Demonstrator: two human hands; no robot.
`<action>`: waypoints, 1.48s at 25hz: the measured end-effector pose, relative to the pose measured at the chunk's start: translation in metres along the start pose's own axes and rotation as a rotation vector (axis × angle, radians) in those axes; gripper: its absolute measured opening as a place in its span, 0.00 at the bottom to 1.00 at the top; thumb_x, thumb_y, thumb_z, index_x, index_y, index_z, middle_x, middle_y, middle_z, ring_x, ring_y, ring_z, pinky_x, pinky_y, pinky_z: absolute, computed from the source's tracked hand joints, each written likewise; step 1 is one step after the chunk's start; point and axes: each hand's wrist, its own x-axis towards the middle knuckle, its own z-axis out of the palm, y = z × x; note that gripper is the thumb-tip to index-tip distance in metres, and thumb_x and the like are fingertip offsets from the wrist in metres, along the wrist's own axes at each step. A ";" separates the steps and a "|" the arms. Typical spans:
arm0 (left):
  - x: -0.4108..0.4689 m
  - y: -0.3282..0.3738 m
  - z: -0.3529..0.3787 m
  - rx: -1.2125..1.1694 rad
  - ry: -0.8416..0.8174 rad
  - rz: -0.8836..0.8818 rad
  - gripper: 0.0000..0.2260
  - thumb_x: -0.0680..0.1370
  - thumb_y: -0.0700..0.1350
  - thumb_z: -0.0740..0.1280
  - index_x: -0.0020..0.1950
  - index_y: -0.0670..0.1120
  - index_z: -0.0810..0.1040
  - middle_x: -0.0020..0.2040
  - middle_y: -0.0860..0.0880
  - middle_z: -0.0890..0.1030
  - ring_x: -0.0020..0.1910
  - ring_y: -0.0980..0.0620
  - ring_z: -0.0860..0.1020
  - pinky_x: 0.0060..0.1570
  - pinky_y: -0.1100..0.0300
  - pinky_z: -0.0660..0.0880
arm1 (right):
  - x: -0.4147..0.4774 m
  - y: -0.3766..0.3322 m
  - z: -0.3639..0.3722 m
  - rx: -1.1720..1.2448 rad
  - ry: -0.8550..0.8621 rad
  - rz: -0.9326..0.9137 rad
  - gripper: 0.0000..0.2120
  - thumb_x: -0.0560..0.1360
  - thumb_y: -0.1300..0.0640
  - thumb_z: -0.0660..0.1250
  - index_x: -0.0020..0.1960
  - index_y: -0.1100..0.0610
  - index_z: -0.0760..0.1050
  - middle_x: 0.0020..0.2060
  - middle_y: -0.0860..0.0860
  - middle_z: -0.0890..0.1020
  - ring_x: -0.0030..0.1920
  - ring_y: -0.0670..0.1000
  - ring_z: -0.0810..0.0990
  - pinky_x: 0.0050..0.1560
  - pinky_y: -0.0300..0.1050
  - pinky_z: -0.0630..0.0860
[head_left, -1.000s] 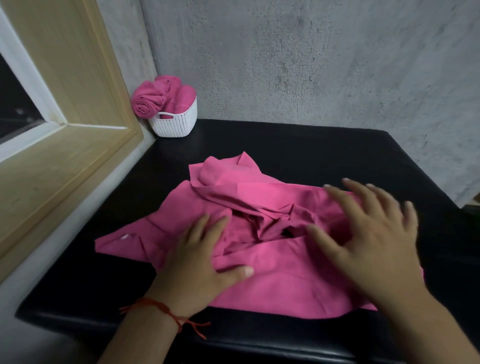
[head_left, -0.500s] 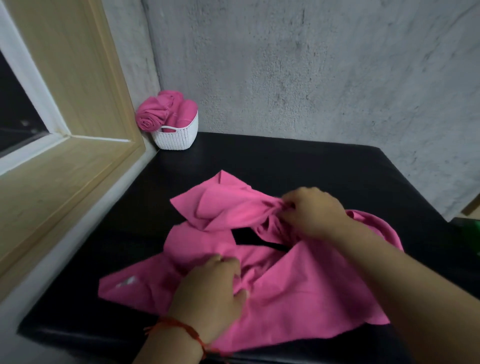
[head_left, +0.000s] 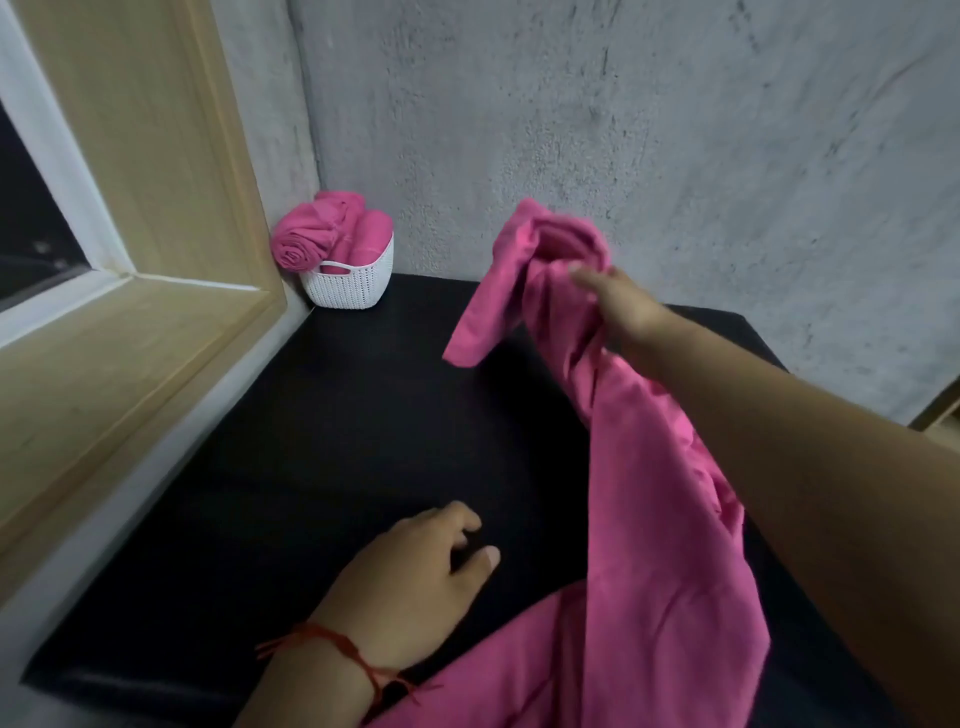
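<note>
Two hands show in the single head view, which looks down over a black table set in a corner of grey wall, with a pale wooden window frame on the left.

A second ago a pink cloth lay crumpled on the table under both spread hands. Half a second ago both hands were bunching it up. Now the right hand has lifted the pink cloth well above the surface, fingers clenched around a gathered handful near its top. One end flops over the hand, and the rest hangs in a long drape down toward the near edge.

The left hand, with a red thread at its wrist, has let go. It rests on the bare tabletop with fingers loosely curled and nothing in them, just beside the trailing cloth.

In the far corner, a white basket holds rolled pink cloths.

Judging by those rolls, the lift is probably a shake-out before the cloth is laid flat again for rolling, so the work looks barely begun.
</note>
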 end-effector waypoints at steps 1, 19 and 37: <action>0.001 0.000 0.004 0.004 -0.029 0.012 0.19 0.81 0.65 0.63 0.70 0.62 0.73 0.62 0.64 0.77 0.61 0.64 0.76 0.63 0.61 0.75 | -0.011 0.009 -0.004 -0.193 -0.048 0.047 0.47 0.71 0.35 0.77 0.80 0.57 0.66 0.68 0.50 0.79 0.65 0.53 0.82 0.70 0.48 0.76; 0.022 0.065 0.099 -0.559 -0.054 -0.064 0.22 0.73 0.63 0.72 0.65 0.58 0.78 0.51 0.57 0.86 0.48 0.63 0.82 0.54 0.63 0.76 | -0.207 0.165 -0.112 -0.495 0.307 0.240 0.27 0.78 0.33 0.65 0.75 0.39 0.71 0.63 0.46 0.83 0.63 0.55 0.81 0.62 0.59 0.79; 0.040 -0.071 -0.012 0.204 0.470 -0.435 0.14 0.81 0.39 0.63 0.65 0.44 0.81 0.64 0.40 0.75 0.60 0.36 0.78 0.65 0.47 0.73 | -0.176 0.163 -0.164 1.011 0.588 0.305 0.14 0.84 0.62 0.65 0.68 0.55 0.81 0.60 0.57 0.86 0.60 0.55 0.86 0.62 0.56 0.83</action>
